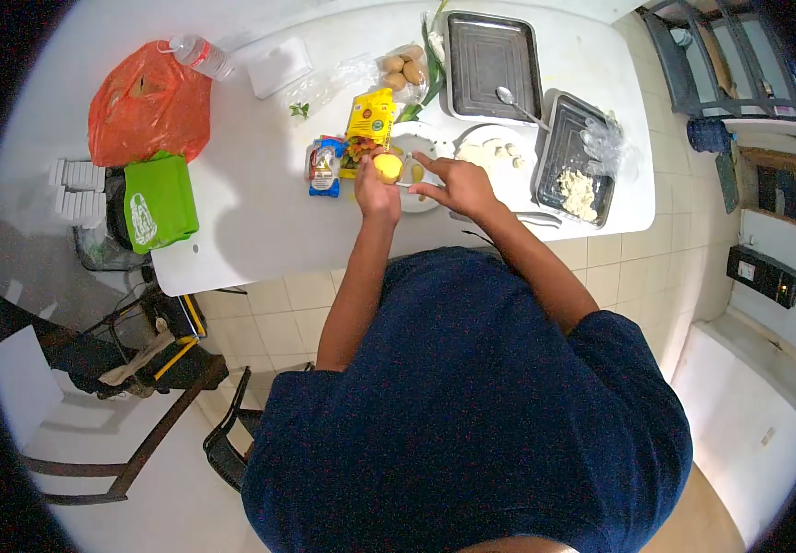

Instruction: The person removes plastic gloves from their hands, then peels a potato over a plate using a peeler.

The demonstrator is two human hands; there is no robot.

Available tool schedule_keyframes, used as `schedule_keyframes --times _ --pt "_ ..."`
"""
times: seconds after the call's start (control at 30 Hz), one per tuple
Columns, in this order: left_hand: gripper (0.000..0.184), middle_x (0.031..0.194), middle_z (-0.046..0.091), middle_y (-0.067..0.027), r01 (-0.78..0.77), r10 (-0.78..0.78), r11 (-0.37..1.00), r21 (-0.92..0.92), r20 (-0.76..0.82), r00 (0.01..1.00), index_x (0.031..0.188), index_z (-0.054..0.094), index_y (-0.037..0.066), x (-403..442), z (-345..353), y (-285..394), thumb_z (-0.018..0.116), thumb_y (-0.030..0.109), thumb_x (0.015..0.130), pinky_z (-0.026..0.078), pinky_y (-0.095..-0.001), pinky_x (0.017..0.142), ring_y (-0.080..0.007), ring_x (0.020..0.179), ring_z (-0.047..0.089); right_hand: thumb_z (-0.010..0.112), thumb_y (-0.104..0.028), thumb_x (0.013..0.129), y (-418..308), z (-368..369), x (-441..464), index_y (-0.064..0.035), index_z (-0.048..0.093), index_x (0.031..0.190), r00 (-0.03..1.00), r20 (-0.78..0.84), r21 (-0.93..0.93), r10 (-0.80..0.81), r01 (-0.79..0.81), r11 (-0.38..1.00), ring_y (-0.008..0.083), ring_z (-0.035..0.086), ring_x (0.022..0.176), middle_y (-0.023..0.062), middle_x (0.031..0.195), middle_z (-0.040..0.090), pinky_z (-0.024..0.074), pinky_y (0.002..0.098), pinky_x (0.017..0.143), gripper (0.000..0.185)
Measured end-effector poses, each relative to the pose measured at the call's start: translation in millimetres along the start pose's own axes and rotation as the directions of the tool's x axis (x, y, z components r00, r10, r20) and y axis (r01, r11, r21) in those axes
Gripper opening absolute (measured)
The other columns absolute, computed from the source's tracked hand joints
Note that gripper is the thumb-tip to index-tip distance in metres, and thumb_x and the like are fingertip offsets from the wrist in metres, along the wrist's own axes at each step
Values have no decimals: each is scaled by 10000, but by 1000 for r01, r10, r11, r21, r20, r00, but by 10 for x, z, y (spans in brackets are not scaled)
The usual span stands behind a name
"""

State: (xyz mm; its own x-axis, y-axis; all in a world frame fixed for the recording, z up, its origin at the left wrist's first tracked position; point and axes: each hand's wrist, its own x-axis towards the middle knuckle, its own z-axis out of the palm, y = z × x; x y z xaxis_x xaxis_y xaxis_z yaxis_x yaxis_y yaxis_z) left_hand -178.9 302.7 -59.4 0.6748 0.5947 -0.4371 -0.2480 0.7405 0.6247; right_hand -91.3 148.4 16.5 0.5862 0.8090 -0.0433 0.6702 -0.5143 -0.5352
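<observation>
My left hand (378, 195) is closed around a round, bright yellow piece (387, 167), held up over the near edge of a white plate (437, 135). I cannot tell its exact kind. Close on its right, my right hand (462, 188) pinches a thin, pale metal tool (404, 184) whose tip reaches the yellow piece; most of the tool is hidden by my fingers. A small yellowish piece (417, 172) lies on the plate. Just left of my left hand stand a yellow packet (370, 112) and a blue packet (324, 166).
A dark metal tray (493, 69) with a spoon (507, 96) lies at the back. Another tray (553, 170) holds pale crumbled food. Brown potatoes or eggs (404, 69) sit in clear plastic. A red bag (149, 111) and green bag (160, 203) stand left. A knife (538, 219) lies near the front edge.
</observation>
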Motion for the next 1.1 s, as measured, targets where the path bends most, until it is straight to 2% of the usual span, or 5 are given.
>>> schedule_keyframes --times 0.23,0.47,0.63,0.73,1.1 --pt "401 1127 621 -126 -23 15 995 -95 -89 996 1153 548 26 136 117 521 332 353 1069 473 -413 991 -249 1072 601 605 -670 819 327 200 -275 -210 554 1384 975 67 98 213 -219 971 310 686 810 130 935 706 536 428 681 731" --pt "375 1117 618 -92 219 -226 942 -255 2 974 1193 531 45 204 -12 325 336 342 1072 478 -413 982 -248 1079 600 629 -635 818 -98 -121 33 -187 562 1375 999 -45 138 30 -24 990 301 653 694 109 826 668 508 414 609 718" --pt "433 1200 616 -75 175 -190 966 190 64 980 1271 540 81 72 51 179 312 393 1076 444 -393 1011 -232 1143 569 577 -628 855 -290 -186 88 -193 526 1400 998 -44 -32 -41 40 999 309 669 726 91 918 684 527 431 590 699" --pt "419 1203 615 -71 234 -232 961 146 -34 972 1248 552 90 49 121 223 342 405 1067 432 -403 1009 -230 1130 568 556 -635 860 -278 -131 107 -197 516 1407 999 -34 -76 -40 37 996 310 670 738 86 894 674 529 441 581 702" --pt "319 1129 605 -60 18 -14 998 -52 72 997 1179 566 68 180 -23 259 425 327 1057 450 -359 972 -188 1059 580 601 -636 833 181 148 -173 -201 542 1390 997 -41 -46 68 -70 997 321 659 720 106 861 670 514 416 626 709"
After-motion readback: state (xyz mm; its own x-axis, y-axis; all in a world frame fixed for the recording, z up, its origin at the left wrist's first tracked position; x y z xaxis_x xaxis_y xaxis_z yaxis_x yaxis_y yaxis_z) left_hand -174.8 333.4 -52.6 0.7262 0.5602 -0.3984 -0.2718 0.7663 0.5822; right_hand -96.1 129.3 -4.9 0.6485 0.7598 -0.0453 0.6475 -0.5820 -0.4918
